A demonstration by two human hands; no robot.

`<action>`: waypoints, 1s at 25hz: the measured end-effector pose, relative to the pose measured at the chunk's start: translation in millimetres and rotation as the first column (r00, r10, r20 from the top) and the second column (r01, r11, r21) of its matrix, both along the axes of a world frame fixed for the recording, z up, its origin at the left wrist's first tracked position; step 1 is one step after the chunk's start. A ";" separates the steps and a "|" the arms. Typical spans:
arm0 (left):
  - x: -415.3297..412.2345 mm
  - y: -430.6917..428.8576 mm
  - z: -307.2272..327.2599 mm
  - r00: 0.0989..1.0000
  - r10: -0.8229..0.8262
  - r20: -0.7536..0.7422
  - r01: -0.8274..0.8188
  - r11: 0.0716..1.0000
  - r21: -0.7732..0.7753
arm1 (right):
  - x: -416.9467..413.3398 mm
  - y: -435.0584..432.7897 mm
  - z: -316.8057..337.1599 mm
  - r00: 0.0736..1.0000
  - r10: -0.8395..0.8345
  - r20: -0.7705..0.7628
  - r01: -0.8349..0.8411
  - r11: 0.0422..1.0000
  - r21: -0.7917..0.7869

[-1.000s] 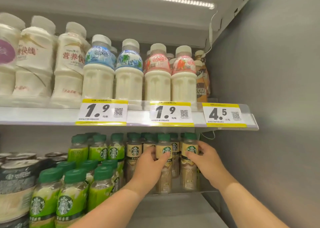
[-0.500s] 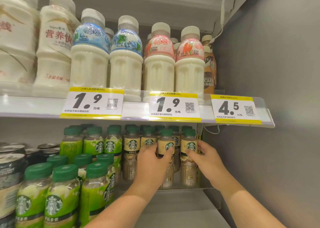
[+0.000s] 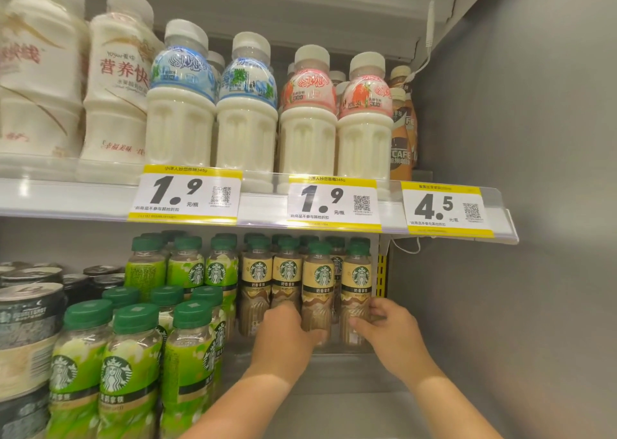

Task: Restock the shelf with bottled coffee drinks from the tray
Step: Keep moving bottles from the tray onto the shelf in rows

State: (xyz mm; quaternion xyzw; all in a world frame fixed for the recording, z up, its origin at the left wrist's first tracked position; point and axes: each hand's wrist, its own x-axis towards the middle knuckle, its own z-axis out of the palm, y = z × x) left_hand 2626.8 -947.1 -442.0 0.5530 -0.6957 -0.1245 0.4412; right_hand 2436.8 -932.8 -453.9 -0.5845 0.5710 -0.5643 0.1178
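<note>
Several coffee bottles with green caps and tan labels stand in rows at the right end of the lower shelf [image 3: 334, 358]. My left hand [image 3: 287, 335] grips the base of the second bottle from the right [image 3: 319, 278]. My right hand [image 3: 390, 330] holds the base of the rightmost bottle [image 3: 356, 271], which stands against the cooler's side wall. Both bottles are upright on the shelf. No tray is in view.
Green-labelled bottles [image 3: 130, 365] fill the lower shelf to the left, with dark cans [image 3: 30, 322] beyond them. The upper shelf [image 3: 263, 205] carries white milk drinks and yellow price tags. A grey wall [image 3: 534, 205] closes the right side.
Both hands have slid down from the bottles' labels to their bases. The camera has moved closer and tilted a little.
</note>
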 end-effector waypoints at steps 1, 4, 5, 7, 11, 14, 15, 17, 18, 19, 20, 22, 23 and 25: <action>-0.4 -2.7 0.4 1.000 0.010 -0.002 -0.010 1.000 0.009 | 1.5 -3.7 -0.2 1.000 -0.006 -0.003 0.006 1.000 0.001; -3.4 -9.2 -0.8 0.998 0.048 0.029 -0.048 0.999 0.012 | 8.1 -14.1 -2.1 1.000 -0.012 0.006 0.012 1.000 0.010; -4.8 -11.1 -1.0 0.997 0.063 0.043 -0.063 0.998 0.010 | 10.9 -16.9 -1.9 1.000 -0.022 0.001 0.022 1.000 0.017; -7.0 -16.3 -2.3 0.994 0.086 0.066 -0.086 0.996 0.003 | 13.7 -23.1 -3.1 0.998 -0.059 -0.012 0.060 0.998 0.014; -9.6 -23.7 -5.1 0.986 0.106 0.129 -0.105 0.994 -0.016 | 15.0 -27.9 -3.4 0.997 -0.072 -0.025 0.072 0.997 -0.009; -10.4 -24.0 -4.0 0.977 0.108 0.182 -0.104 0.994 -0.029 | 14.6 -27.8 -2.1 0.996 -0.071 -0.051 0.071 0.997 -0.009; -10.2 -23.1 -3.0 0.977 0.101 0.188 -0.097 0.995 -0.027 | 15.2 -26.5 -1.6 0.996 -0.065 -0.059 0.065 0.998 -0.007; -7.8 -20.4 -1.3 0.978 0.063 0.197 -0.059 0.998 -0.026 | 16.1 -22.0 -1.1 0.995 -0.045 -0.087 0.047 0.999 0.021; -5.6 -18.2 -0.9 0.977 0.035 0.212 -0.029 0.999 -0.032 | 15.4 -19.2 -1.0 0.992 -0.036 -0.122 0.041 0.998 0.040; -2.4 -14.7 -0.3 0.971 0.001 0.241 0.010 0.999 -0.048 | 13.9 -15.0 -1.3 0.986 -0.026 -0.166 0.037 0.997 0.062; 1.0 -10.9 0.8 0.959 -0.028 0.283 0.051 0.996 -0.075 | 11.5 -8.8 -1.1 0.977 -0.020 -0.211 0.040 0.995 0.087; 9.3 -1.1 2.5 0.921 -0.063 0.384 0.119 0.985 -0.126 | 6.3 5.1 0.8 0.951 -0.015 -0.307 0.062 0.988 0.145; 13.3 4.4 2.4 0.892 -0.072 0.446 0.148 0.979 -0.138 | 3.8 12.0 1.3 0.928 -0.019 -0.371 0.089 0.981 0.173; 19.6 15.8 0.3 0.821 -0.080 0.565 0.183 0.975 -0.128 | 3.1 27.4 2.8 0.839 -0.058 -0.541 0.204 0.955 0.213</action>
